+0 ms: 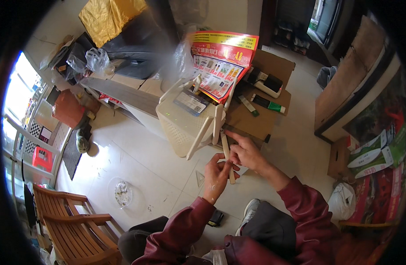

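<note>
A white router (180, 121) with a perforated casing and a label (190, 104) rests tilted on the edge of a cardboard box, with several flat antennas sticking out. One slim off-white antenna (225, 146) points down toward me. My left hand (215, 180) is closed around its lower end, fingers curled. My right hand (248, 155) meets it from the right, thumb and curled fingers at the strip. The right index finger stretches up along the antenna toward the casing. Where the two hands meet, the fingertips partly hide the strip.
On the cardboard box (280, 66) lie a colourful flyer (220, 62), a black and green tube (268, 104), a smaller tube (248, 106) and a white-and-black device (269, 84). A wooden chair (74, 221) stands left. A clear bowl (122, 192) is on the floor.
</note>
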A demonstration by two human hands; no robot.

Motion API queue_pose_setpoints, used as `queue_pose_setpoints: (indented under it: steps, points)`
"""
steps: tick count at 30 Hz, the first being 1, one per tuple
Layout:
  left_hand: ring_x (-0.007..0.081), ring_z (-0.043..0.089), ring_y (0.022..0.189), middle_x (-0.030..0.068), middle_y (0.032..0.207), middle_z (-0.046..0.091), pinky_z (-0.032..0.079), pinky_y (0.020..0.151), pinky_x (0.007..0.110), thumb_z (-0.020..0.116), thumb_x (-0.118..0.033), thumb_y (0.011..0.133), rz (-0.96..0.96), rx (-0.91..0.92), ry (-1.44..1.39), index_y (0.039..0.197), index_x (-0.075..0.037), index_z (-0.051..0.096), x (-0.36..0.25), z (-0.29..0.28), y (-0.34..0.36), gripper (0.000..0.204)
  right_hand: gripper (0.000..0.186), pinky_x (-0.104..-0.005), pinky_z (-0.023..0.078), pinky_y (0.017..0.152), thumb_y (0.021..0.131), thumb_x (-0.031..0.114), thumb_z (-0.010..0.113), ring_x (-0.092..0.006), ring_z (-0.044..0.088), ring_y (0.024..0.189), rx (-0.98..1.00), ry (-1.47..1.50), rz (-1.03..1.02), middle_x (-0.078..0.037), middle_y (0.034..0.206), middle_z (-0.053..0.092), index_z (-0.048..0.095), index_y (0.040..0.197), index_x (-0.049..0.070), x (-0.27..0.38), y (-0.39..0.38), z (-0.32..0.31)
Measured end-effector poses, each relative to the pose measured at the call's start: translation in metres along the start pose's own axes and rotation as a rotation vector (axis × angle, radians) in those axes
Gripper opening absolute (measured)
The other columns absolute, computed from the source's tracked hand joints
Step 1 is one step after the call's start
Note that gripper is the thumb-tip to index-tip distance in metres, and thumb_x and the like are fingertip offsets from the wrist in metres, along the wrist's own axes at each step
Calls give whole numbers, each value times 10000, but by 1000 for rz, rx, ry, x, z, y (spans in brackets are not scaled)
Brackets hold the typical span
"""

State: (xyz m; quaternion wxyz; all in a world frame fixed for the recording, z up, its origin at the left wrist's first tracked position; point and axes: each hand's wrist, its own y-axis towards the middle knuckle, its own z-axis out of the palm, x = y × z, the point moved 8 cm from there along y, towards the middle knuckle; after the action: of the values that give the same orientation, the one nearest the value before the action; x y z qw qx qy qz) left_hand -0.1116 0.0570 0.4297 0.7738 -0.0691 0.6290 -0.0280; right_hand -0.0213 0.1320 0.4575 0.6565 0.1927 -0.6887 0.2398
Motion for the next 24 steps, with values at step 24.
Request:
queue_pose_setpoints:
  steps: [24]
  points:
    - [156, 632, 598, 133, 805, 684, 526, 572, 275, 575, -217, 1001, -43, -37, -141, 1069, 19, 545, -22, 0, -6, 247, 650, -508, 494, 633, 897, 101, 509, -385, 651, 643, 13, -1440, -251, -144, 645, 624, 410, 1495, 337, 49, -5, -13]
